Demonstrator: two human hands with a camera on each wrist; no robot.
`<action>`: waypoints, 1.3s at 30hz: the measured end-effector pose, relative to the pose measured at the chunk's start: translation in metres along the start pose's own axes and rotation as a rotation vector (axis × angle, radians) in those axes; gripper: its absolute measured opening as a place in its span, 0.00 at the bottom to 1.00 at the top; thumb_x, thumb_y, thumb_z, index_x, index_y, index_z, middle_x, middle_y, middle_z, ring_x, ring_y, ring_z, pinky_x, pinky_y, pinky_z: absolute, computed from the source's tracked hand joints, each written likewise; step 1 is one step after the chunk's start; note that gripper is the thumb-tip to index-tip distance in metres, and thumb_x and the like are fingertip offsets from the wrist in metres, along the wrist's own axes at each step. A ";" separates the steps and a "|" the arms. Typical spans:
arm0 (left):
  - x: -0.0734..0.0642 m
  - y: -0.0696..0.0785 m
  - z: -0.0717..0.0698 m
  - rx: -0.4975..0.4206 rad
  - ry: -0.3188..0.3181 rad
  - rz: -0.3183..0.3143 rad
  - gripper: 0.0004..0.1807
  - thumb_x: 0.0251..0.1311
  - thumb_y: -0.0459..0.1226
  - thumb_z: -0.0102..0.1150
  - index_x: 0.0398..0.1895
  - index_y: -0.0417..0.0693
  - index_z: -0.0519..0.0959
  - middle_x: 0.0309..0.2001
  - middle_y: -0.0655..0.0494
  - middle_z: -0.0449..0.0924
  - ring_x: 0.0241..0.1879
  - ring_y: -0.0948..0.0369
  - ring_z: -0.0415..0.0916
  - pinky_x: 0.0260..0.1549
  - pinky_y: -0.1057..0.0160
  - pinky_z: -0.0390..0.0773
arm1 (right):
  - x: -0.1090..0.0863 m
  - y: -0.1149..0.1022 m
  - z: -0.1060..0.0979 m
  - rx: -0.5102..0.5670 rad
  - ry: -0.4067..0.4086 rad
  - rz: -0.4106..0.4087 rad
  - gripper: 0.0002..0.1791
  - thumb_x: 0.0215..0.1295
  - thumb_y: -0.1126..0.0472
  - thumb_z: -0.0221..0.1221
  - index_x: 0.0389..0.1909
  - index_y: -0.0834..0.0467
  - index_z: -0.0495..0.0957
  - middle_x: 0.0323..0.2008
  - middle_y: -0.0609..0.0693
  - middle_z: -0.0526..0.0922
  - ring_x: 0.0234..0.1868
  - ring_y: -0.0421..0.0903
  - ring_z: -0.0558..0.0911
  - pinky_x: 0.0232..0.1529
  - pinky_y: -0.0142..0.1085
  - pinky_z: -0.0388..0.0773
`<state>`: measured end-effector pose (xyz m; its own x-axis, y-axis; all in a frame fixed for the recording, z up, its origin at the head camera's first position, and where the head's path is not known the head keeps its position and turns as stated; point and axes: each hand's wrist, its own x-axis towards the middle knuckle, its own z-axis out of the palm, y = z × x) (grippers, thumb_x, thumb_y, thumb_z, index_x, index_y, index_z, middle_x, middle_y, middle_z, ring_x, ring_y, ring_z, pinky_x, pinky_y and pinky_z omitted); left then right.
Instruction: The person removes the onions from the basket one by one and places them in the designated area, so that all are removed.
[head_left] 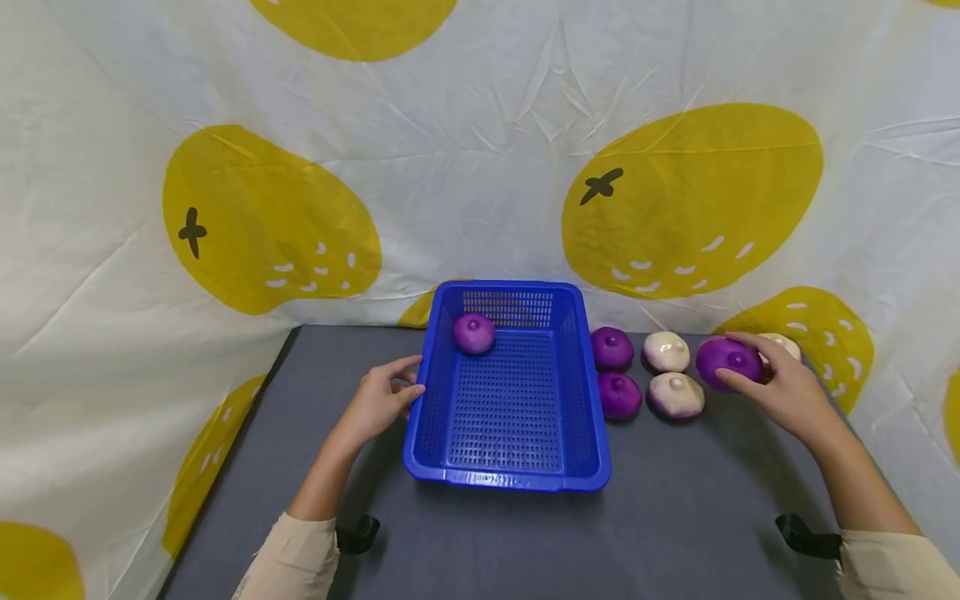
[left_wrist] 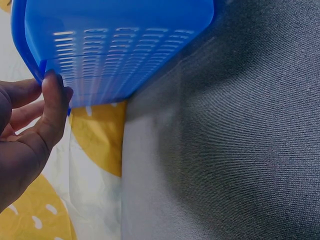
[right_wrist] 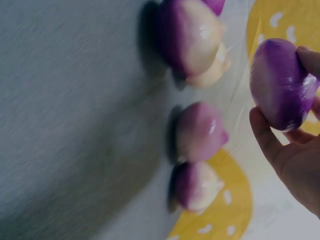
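Note:
My left hand (head_left: 378, 402) pinches the left rim of a blue plastic basket (head_left: 507, 480) between thumb and fingers. The left wrist view shows the basket's slotted side wall (left_wrist: 115, 45) with the fingertips at its rim. One purple onion (head_left: 474, 333) lies inside the basket, toward its far left corner. My right hand (head_left: 787, 383) grips another purple onion (head_left: 726, 362), thumb on the near side and fingers behind. In the right wrist view this held onion (right_wrist: 280, 82) is raised off the table, its paler end facing the camera.
Right of the basket sit two purple onions (head_left: 619, 396) and two whitish ones (head_left: 676, 396), in two rows. A further pale onion (head_left: 782, 343) is partly hidden behind my right hand. The dark grey table (head_left: 510, 550) meets a white cloth (head_left: 480, 208) with yellow fruit prints.

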<state>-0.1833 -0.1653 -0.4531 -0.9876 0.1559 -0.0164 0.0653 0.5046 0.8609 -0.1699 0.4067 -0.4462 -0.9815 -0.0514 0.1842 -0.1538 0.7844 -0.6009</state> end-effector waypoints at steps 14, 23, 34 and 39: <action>-0.001 -0.001 -0.001 0.013 -0.007 -0.015 0.29 0.69 0.30 0.63 0.72 0.41 0.72 0.46 0.39 0.81 0.30 0.56 0.84 0.32 0.48 0.88 | -0.016 0.064 0.017 -0.082 0.001 -0.043 0.35 0.63 0.56 0.71 0.66 0.68 0.71 0.48 0.79 0.79 0.40 0.62 0.81 0.33 0.31 0.75; 0.000 0.000 -0.001 0.015 -0.014 -0.011 0.29 0.69 0.31 0.63 0.73 0.41 0.72 0.47 0.39 0.81 0.31 0.56 0.84 0.34 0.45 0.89 | -0.022 0.069 0.022 -0.056 -0.100 0.122 0.41 0.72 0.48 0.63 0.72 0.70 0.59 0.60 0.81 0.70 0.53 0.76 0.74 0.40 0.47 0.75; 0.000 0.000 0.000 0.018 -0.010 -0.015 0.29 0.69 0.31 0.63 0.73 0.42 0.72 0.47 0.40 0.81 0.31 0.56 0.84 0.34 0.46 0.89 | -0.022 0.069 0.021 -0.086 -0.157 0.192 0.43 0.75 0.42 0.57 0.74 0.70 0.56 0.62 0.85 0.66 0.56 0.80 0.71 0.50 0.71 0.72; 0.000 0.001 0.000 0.018 -0.012 -0.009 0.29 0.69 0.31 0.64 0.73 0.41 0.72 0.47 0.40 0.81 0.31 0.56 0.84 0.33 0.48 0.89 | -0.023 0.070 0.021 -0.082 -0.174 0.200 0.44 0.76 0.42 0.56 0.75 0.70 0.55 0.62 0.85 0.65 0.56 0.80 0.70 0.52 0.72 0.71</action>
<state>-0.1829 -0.1655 -0.4524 -0.9863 0.1619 -0.0303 0.0593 0.5209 0.8516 -0.1609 0.4501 -0.5091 -0.9974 0.0096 -0.0721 0.0474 0.8369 -0.5453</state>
